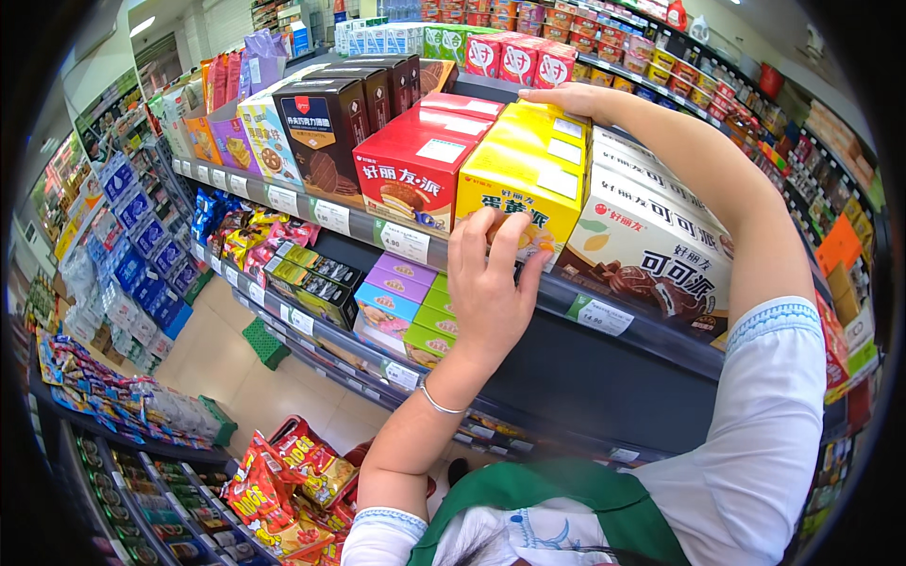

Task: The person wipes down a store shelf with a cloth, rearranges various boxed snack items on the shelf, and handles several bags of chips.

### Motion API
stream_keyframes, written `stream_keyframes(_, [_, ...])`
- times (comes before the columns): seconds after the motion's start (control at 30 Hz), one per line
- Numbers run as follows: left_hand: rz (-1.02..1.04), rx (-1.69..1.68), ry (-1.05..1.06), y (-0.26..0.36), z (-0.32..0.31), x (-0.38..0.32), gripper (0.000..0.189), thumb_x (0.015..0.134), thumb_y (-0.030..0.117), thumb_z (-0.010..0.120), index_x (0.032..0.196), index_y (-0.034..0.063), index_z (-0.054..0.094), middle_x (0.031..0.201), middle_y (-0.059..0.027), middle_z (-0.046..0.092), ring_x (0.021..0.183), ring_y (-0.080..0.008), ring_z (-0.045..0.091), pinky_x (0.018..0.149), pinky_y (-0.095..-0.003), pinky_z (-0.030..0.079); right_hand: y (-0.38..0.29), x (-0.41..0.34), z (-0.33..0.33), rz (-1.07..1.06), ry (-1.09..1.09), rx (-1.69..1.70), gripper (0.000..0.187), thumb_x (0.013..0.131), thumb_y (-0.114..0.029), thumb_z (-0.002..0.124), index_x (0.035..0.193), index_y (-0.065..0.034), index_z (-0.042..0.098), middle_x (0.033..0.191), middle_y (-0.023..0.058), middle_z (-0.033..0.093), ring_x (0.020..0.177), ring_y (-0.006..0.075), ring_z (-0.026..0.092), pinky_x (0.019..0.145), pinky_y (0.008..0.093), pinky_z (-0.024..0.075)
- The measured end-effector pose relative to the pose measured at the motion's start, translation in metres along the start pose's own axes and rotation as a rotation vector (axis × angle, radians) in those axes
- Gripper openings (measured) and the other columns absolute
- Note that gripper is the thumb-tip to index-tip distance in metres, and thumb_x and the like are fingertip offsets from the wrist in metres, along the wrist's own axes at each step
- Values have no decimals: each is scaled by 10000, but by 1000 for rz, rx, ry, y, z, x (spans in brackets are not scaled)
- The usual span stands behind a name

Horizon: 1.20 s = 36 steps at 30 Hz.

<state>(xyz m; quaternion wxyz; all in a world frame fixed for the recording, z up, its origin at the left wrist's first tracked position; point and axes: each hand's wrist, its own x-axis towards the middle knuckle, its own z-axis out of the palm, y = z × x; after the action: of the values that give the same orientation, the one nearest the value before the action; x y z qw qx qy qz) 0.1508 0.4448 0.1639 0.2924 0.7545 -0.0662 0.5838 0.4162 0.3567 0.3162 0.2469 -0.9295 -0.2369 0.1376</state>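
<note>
A row of yellow snack boxes [527, 159] stands on the top shelf, between red snack boxes [417, 159] and white-and-brown snack boxes [648, 233]. My left hand [492, 276] is at the lower front of the nearest yellow box, fingers bent and spread over its face and the shelf's edge. Over the back end of the same row reaches my right hand [563, 99], palm down, its fingers at the top of the rear box. How firmly either hand presses is hard to tell. A metal bangle [440, 402] circles my left wrist.
Dark brown biscuit boxes [322, 134] stand farther left on the shelf. The shelf edge [598, 315] carries price tags. Purple and green boxes [403, 301] sit one level below. Red snack bags [272, 495] lie at the lower left, near a green crate [265, 343] on the floor.
</note>
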Motion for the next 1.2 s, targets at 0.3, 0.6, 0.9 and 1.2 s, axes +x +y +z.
stream_keyframes(0.3, [65,-44,51,3,5,23,458,737,152,775,1137,61,571,1123,-138,492,1027,-321,474,896,-412,378,0,-5,-26,-142,135,-6,765,756,-731,587,1053,-34,695,998,124,688,845,179,679,764,271,509])
stream_keyframes(0.6, [281,-9,163,32,-20,81,473,711,122,791,1144,83,604,1139,-118,510,1075,-278,480,914,-367,392,-80,-94,-55,-386,279,-68,795,772,-731,553,1114,-22,663,1079,156,656,948,229,638,830,307,478])
stream_keyframes(0.9, [348,251,163,95,-117,57,508,766,149,784,1209,31,564,1198,-77,475,1134,-201,467,954,-317,384,-144,-177,-28,-655,224,-78,827,787,-731,518,1175,-10,632,1160,187,624,1050,278,596,897,343,447])
stream_keyframes(1.2, [166,433,120,185,-198,-49,548,845,249,726,1260,10,461,1260,-99,423,1251,-239,431,1065,-406,349,-131,-233,51,-733,84,-36,860,803,-731,484,1236,2,600,1241,219,592,1152,328,554,963,379,417])
